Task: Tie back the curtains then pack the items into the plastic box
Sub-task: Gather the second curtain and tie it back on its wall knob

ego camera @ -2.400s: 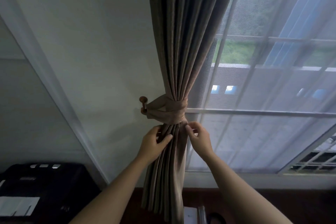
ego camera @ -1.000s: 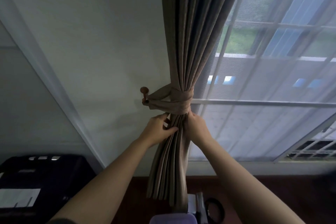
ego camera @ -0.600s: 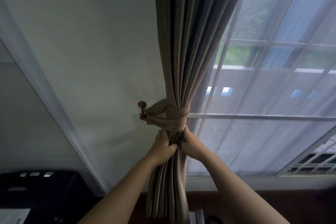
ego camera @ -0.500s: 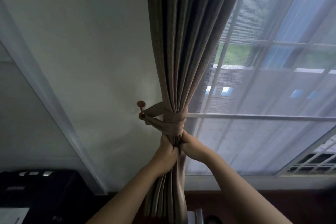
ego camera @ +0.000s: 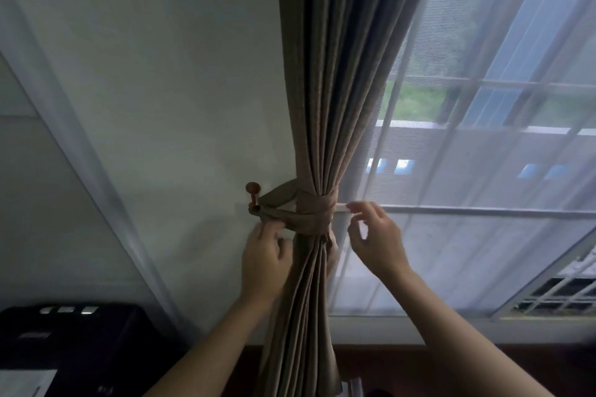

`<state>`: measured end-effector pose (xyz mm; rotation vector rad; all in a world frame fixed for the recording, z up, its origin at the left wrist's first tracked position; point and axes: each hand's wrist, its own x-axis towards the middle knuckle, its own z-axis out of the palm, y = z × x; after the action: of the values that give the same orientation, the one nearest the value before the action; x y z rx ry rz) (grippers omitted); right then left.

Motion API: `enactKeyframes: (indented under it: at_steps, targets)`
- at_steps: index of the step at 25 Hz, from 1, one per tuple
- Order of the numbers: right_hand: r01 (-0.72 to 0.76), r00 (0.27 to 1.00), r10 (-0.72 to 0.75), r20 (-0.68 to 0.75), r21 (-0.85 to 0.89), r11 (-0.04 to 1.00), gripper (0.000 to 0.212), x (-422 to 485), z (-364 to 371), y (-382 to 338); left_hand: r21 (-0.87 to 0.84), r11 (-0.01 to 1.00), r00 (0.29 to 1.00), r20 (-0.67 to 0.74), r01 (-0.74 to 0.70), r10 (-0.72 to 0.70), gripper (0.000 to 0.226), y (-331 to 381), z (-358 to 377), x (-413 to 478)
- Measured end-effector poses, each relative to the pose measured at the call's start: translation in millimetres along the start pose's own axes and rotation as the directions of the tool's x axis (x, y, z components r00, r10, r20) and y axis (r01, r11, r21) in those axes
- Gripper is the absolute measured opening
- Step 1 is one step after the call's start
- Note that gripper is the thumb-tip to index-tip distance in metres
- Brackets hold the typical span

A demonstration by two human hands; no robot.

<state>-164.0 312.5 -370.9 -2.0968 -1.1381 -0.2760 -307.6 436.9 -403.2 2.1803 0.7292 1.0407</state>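
A brown pleated curtain point(ego camera: 325, 100) hangs gathered in the middle of the view. A matching fabric tieback point(ego camera: 311, 213) is wrapped round it and looped onto a round wooden wall hook point(ego camera: 252, 193). My left hand point(ego camera: 263, 256) is just below the tieback's left end, left of the pleats, with its fingertips at the band's lower edge. My right hand point(ego camera: 377, 237) hovers to the right of the curtain in front of the sheer, fingers loosely spread and blurred, holding nothing. No plastic box is in view.
A white sheer curtain point(ego camera: 477, 171) covers the window at the right, above a white sill point(ego camera: 419, 329). A black machine point(ego camera: 74, 342) with white paper on it stands at the lower left. Dark wood point(ego camera: 403, 364) lies below the sill.
Both hands gripped the pleats just under the tieback half a second ago. They have let go and moved apart, the left one to the band's left end, the right one out to the right.
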Motion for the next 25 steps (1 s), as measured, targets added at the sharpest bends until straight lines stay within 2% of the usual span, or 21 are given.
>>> enactKeyframes:
  at_steps: [1,2,3,5,8,11,15,17,20,23,25]
  targets:
    - [0.140,0.983,-0.143,-0.114,-0.040,0.989,0.023,-1,-5,-1,0.039,0.993,0.991,-0.060,-0.114,0.116,0.026,-3,-8,9]
    - [0.245,0.958,-0.254,-0.130,-0.084,0.966,0.019,0,-8,-3,0.089,0.973,0.976,-0.009,-0.215,0.216,0.029,-7,-12,22]
    - [0.309,0.942,-0.321,-0.100,-0.115,0.944,0.021,1,-8,-4,0.126,0.951,0.957,0.103,-0.284,0.272,0.033,-11,-15,35]
    - [0.355,0.931,-0.363,-0.031,-0.140,0.924,0.028,7,-8,-10,0.111,0.944,0.916,0.300,-0.312,0.267,0.031,-12,-19,52]
    - [0.412,0.910,-0.415,0.027,-0.190,0.891,0.021,12,-4,-12,0.027,0.943,0.890,0.340,-0.333,0.304,0.026,-12,-20,52]
    - [0.379,0.924,-0.378,0.056,-0.267,0.886,0.018,12,0,-20,0.013,0.932,0.870,0.364,-0.362,0.333,0.032,-16,-23,51]
    - [0.302,0.950,-0.310,0.025,-0.317,0.899,0.016,16,0,-36,-0.193,0.956,0.873,0.397,-0.222,0.283,0.008,-2,-27,55]
    - [0.292,0.954,-0.298,0.033,-0.339,0.894,0.016,16,-1,-37,-0.191,0.959,0.857,0.437,-0.209,0.273,0.007,9,-27,55]
    - [0.296,0.953,-0.288,0.089,-0.462,0.836,0.015,15,-3,-29,-0.128,0.966,0.849,0.460,-0.226,0.260,0.012,5,-26,53]
    - [0.340,0.937,-0.325,0.125,-0.528,0.778,0.013,17,-12,-32,0.139,0.904,0.828,0.477,-0.404,0.296,0.015,1,-34,67]
    - [0.340,0.924,-0.378,0.053,-0.566,0.751,0.006,28,-26,-40,0.228,0.852,0.804,0.509,-0.472,0.309,0.023,1,-43,82]
